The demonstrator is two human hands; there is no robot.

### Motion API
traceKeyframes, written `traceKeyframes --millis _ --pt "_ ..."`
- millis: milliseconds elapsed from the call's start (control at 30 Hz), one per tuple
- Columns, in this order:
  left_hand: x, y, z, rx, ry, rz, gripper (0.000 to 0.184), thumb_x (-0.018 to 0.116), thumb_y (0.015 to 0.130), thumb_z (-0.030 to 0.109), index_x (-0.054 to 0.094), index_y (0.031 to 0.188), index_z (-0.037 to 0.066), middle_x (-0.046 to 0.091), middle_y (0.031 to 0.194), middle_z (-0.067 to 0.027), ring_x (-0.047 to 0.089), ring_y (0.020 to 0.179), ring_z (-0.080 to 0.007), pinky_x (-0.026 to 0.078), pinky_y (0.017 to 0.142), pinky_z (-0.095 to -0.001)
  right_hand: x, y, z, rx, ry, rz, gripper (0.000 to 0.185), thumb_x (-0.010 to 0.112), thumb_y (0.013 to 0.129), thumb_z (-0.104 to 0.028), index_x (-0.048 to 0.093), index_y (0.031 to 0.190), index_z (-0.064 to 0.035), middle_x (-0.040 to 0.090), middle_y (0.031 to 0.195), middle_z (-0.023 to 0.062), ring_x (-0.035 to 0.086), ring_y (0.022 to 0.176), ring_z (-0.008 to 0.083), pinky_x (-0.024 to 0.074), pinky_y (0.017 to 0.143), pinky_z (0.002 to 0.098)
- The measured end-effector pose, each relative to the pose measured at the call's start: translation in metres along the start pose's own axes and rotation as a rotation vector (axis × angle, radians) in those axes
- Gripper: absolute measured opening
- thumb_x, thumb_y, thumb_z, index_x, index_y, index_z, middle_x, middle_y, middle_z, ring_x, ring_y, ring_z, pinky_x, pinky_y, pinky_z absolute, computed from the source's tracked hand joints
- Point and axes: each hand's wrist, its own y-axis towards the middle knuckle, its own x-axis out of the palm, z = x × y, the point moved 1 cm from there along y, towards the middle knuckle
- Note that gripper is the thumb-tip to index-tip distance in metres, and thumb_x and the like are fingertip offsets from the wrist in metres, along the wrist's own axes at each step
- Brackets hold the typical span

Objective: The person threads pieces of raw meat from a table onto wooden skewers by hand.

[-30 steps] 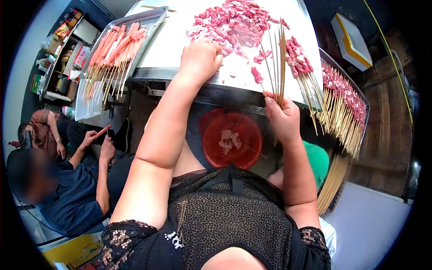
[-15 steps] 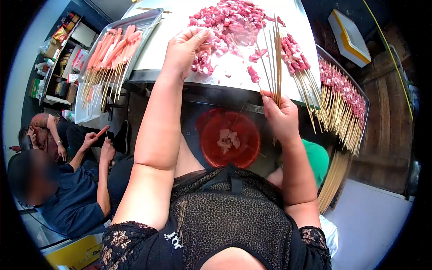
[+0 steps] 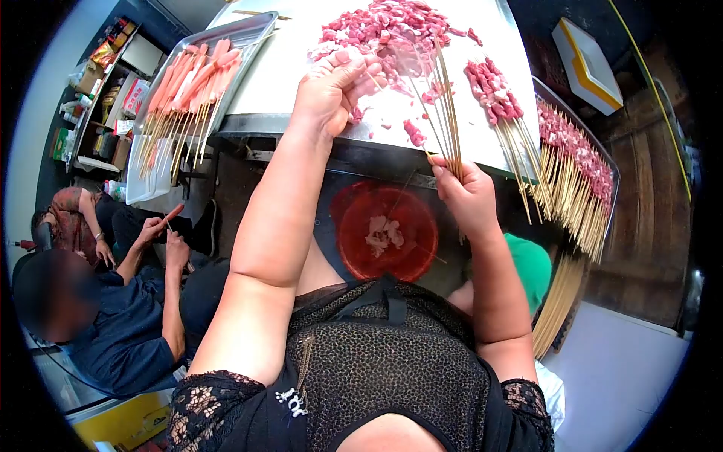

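Observation:
My right hand (image 3: 468, 194) is closed around a bunch of bamboo skewers (image 3: 451, 124) that fan upward over the table edge. One of them, angled to the left, carries a piece of red meat (image 3: 413, 133) near its tip. My left hand (image 3: 328, 92) is at the near side of the heap of cut meat (image 3: 392, 26), fingers curled and pinched together. What sits between those fingertips is hidden. Finished meat skewers (image 3: 493, 90) lie right of the heap, their bare sticks overhanging the white table top (image 3: 279, 83).
A metal tray of pink sausage skewers (image 3: 260, 34) stands at the left. Another tray on the right holds many meat skewers (image 3: 576, 162). Beneath the table edge is a red basin (image 3: 422, 248) with pale pieces inside. A seated person (image 3: 124, 331) at lower left holds a sausage and a stick.
My left hand has shifted right and slightly down, its fingers more curled. The skewer bunch in my right hand has tilted and moved a little left.

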Motion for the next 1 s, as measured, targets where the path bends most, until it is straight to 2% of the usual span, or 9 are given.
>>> traceKeyframes --millis 133,333,433,667,833,933,1000 --pt "0.002 0.000 -0.002 -0.003 -0.226 0.080 0.015 0.044 0.091 -0.001 0.047 0.106 -0.004 0.059 0.107 -0.0205 0.061 0.099 -0.0288 0.054 0.087 -0.0382 0.001 -0.001 -0.002 -0.027 -0.046 -0.032 0.017 0.058 0.087 -0.009 0.065 0.101 -0.0022 0.051 0.064 -0.0061 0.043 0.054 0.0014 0.0362 0.049 0.0177" --pt "0.006 -0.002 -0.015 -0.007 -0.317 -0.022 0.023 0.042 0.091 -0.002 0.043 0.114 -0.006 0.057 0.113 -0.0197 0.060 0.102 -0.0296 0.053 0.089 -0.0379 0.003 0.000 0.001 -0.007 0.002 -0.003 0.016 0.058 0.088 -0.009 0.064 0.101 -0.0017 0.051 0.064 -0.0060 0.043 0.055 0.0011 0.0354 0.049 0.0173" --pt "0.012 -0.006 -0.019 0.020 -0.386 0.023 0.024 0.043 0.091 -0.001 0.044 0.115 -0.006 0.056 0.113 -0.0196 0.059 0.103 -0.0288 0.052 0.089 -0.0382 0.007 -0.002 0.001 -0.025 0.002 0.016 0.017 0.057 0.088 -0.008 0.062 0.103 0.0001 0.050 0.065 -0.0048 0.042 0.056 0.0024 0.0332 0.050 0.0166" --pt "0.019 -0.014 -0.022 0.004 -0.350 0.060 0.023 0.047 0.091 0.002 0.045 0.113 -0.005 0.058 0.109 -0.0181 0.060 0.099 -0.0281 0.052 0.090 -0.0381 0.000 0.003 0.008 -0.090 -0.072 0.052 0.017 0.059 0.087 -0.010 0.065 0.102 -0.0018 0.053 0.067 -0.0059 0.044 0.056 0.0016 0.0363 0.050 0.0177" --pt "0.022 -0.018 -0.029 -0.028 -0.257 -0.014 0.017 0.048 0.091 0.002 0.047 0.107 -0.003 0.058 0.107 -0.0196 0.061 0.097 -0.0280 0.053 0.088 -0.0377 0.002 0.003 0.003 -0.116 -0.052 0.038 0.017 0.058 0.088 -0.009 0.065 0.102 -0.0016 0.052 0.066 -0.0053 0.044 0.056 0.0023 0.0366 0.050 0.0182" --pt "0.024 -0.022 -0.028 -0.051 -0.257 -0.023 0.020 0.048 0.091 0.001 0.044 0.110 -0.003 0.058 0.107 -0.0206 0.061 0.096 -0.0286 0.053 0.088 -0.0373 0.001 0.003 0.005 -0.098 0.002 0.032 0.017 0.057 0.088 -0.007 0.064 0.102 -0.0012 0.051 0.065 -0.0054 0.043 0.056 0.0024 0.0361 0.050 0.0181" --pt "0.021 -0.021 -0.026 -0.049 -0.208 -0.067 0.021 0.046 0.093 0.005 0.042 0.112 -0.002 0.056 0.110 -0.0234 0.059 0.102 -0.0312 0.051 0.091 -0.0399 0.000 0.003 0.003 -0.093 0.027 0.039 0.016 0.057 0.088 -0.007 0.064 0.102 -0.0009 0.051 0.065 -0.0054 0.043 0.056 0.0026 0.0357 0.050 0.0180"
